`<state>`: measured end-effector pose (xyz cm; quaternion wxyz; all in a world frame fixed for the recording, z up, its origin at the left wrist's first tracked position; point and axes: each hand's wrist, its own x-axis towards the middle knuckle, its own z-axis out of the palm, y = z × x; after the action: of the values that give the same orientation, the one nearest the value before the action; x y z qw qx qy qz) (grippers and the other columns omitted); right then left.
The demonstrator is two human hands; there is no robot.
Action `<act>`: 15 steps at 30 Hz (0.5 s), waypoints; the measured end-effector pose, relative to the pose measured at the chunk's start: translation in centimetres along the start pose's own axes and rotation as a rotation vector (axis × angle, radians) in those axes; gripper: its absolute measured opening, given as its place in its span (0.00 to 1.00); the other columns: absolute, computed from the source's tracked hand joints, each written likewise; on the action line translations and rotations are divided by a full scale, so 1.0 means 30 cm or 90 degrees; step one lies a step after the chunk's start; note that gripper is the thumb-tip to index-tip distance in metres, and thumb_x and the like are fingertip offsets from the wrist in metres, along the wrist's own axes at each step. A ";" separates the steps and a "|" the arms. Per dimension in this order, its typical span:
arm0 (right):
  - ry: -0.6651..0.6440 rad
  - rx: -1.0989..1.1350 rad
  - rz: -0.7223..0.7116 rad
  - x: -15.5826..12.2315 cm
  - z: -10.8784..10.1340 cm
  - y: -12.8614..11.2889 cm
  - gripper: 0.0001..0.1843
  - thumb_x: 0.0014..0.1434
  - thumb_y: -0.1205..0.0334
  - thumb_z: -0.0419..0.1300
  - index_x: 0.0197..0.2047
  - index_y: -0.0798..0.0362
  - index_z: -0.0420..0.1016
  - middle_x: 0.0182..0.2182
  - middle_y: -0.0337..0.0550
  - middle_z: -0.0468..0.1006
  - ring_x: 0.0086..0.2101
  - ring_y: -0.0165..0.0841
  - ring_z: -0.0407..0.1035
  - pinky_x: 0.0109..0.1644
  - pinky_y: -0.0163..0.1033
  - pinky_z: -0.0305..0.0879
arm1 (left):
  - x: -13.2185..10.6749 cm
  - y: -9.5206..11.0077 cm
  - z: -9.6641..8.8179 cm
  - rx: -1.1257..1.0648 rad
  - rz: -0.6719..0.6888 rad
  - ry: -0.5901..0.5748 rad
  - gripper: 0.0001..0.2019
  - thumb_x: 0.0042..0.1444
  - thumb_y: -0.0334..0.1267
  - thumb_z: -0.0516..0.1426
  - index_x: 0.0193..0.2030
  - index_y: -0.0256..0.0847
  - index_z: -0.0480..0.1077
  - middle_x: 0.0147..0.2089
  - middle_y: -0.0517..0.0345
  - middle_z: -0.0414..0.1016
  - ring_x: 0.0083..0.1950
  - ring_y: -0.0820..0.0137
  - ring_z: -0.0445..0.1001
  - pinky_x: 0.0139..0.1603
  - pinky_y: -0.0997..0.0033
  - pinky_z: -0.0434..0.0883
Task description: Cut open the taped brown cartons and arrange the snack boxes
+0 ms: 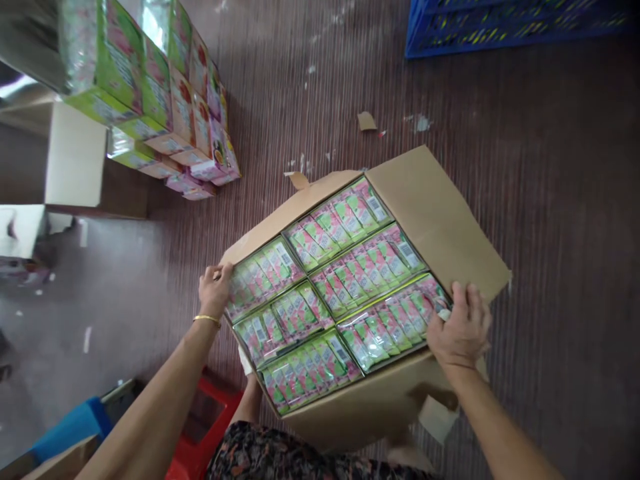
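An open cardboard box [440,213] sits tilted in front of me, packed with several shrink-wrapped packs of green and pink cartons [330,287]. My left hand [215,290] grips the box's left edge beside the packs; a gold bangle is on that wrist. My right hand [460,327] holds the right side of the box, fingers curled over the edge at the nearest pack. The box's right flap lies folded outward.
A stack of similar wrapped carton packs [150,93] stands on the floor at upper left. A blue crate [500,23] is at the top right. A red stool [210,427] and a blue object [70,427] lie near my legs. Cardboard scraps [367,121] litter the brown ribbed floor.
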<state>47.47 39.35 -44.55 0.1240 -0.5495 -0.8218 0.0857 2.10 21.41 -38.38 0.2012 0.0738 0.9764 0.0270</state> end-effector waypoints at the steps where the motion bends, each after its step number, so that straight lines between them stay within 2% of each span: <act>1: 0.005 0.002 0.010 -0.004 0.001 0.009 0.34 0.60 0.61 0.55 0.68 0.61 0.59 0.64 0.66 0.61 0.63 0.58 0.56 0.61 0.66 0.59 | 0.002 0.025 -0.005 -0.009 0.005 0.003 0.22 0.62 0.54 0.50 0.49 0.39 0.72 0.48 0.47 0.73 0.53 0.59 0.71 0.55 0.61 0.68; 3: 0.017 -0.001 0.036 -0.012 0.004 0.021 0.34 0.59 0.62 0.54 0.68 0.61 0.59 0.64 0.65 0.62 0.63 0.58 0.56 0.61 0.66 0.59 | 0.021 0.104 -0.012 -0.028 0.017 0.009 0.22 0.61 0.54 0.53 0.50 0.38 0.72 0.49 0.47 0.72 0.54 0.59 0.71 0.57 0.60 0.66; 5: 0.036 -0.006 0.062 -0.020 0.010 0.019 0.34 0.59 0.62 0.53 0.68 0.61 0.58 0.63 0.66 0.63 0.62 0.59 0.57 0.60 0.67 0.59 | 0.061 0.214 -0.016 -0.034 0.055 0.010 0.25 0.59 0.55 0.55 0.54 0.39 0.71 0.52 0.47 0.70 0.55 0.60 0.70 0.58 0.60 0.65; 7: 0.064 -0.014 0.092 -0.029 0.017 0.001 0.34 0.60 0.60 0.53 0.68 0.62 0.58 0.62 0.68 0.64 0.61 0.60 0.58 0.59 0.68 0.59 | 0.113 0.327 -0.015 -0.044 0.109 0.002 0.29 0.57 0.58 0.57 0.60 0.42 0.69 0.57 0.49 0.67 0.57 0.61 0.69 0.60 0.61 0.64; 9: 0.085 -0.019 0.132 -0.033 0.020 -0.019 0.35 0.60 0.58 0.53 0.68 0.64 0.59 0.61 0.70 0.65 0.59 0.61 0.61 0.58 0.67 0.60 | 0.148 0.401 -0.008 -0.050 0.189 -0.004 0.32 0.58 0.58 0.57 0.65 0.44 0.64 0.64 0.48 0.61 0.62 0.61 0.66 0.63 0.62 0.62; 10: 0.086 -0.020 0.156 -0.030 0.019 -0.022 0.34 0.60 0.58 0.53 0.67 0.65 0.61 0.59 0.71 0.67 0.57 0.61 0.63 0.56 0.66 0.61 | 0.147 0.412 -0.002 -0.052 0.226 -0.004 0.33 0.58 0.56 0.57 0.68 0.45 0.61 0.67 0.47 0.57 0.65 0.61 0.63 0.64 0.63 0.62; 12: 0.088 -0.033 0.220 -0.008 0.013 0.002 0.31 0.61 0.56 0.53 0.62 0.66 0.69 0.51 0.72 0.74 0.49 0.61 0.69 0.48 0.64 0.64 | 0.090 0.372 0.022 -0.057 0.256 -0.007 0.34 0.61 0.49 0.56 0.72 0.43 0.55 0.71 0.45 0.52 0.70 0.60 0.59 0.65 0.63 0.62; 13: 0.090 -0.047 0.256 0.013 0.010 0.034 0.29 0.61 0.55 0.52 0.58 0.66 0.73 0.44 0.71 0.76 0.44 0.59 0.70 0.44 0.62 0.64 | 0.036 0.324 0.041 -0.062 0.239 -0.016 0.34 0.62 0.48 0.55 0.73 0.42 0.52 0.72 0.43 0.53 0.70 0.59 0.59 0.64 0.63 0.64; 15: 0.070 -0.076 0.278 0.079 0.013 0.133 0.28 0.63 0.54 0.47 0.50 0.66 0.80 0.33 0.67 0.77 0.35 0.54 0.70 0.35 0.56 0.62 | -0.106 0.197 0.091 -0.075 0.160 -0.060 0.31 0.66 0.48 0.47 0.75 0.48 0.46 0.72 0.46 0.56 0.66 0.57 0.66 0.59 0.58 0.69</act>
<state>50.03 43.06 -45.76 0.1144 -0.7245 -0.6790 0.0315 6.87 26.81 -39.16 0.2456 0.1850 0.9457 0.1055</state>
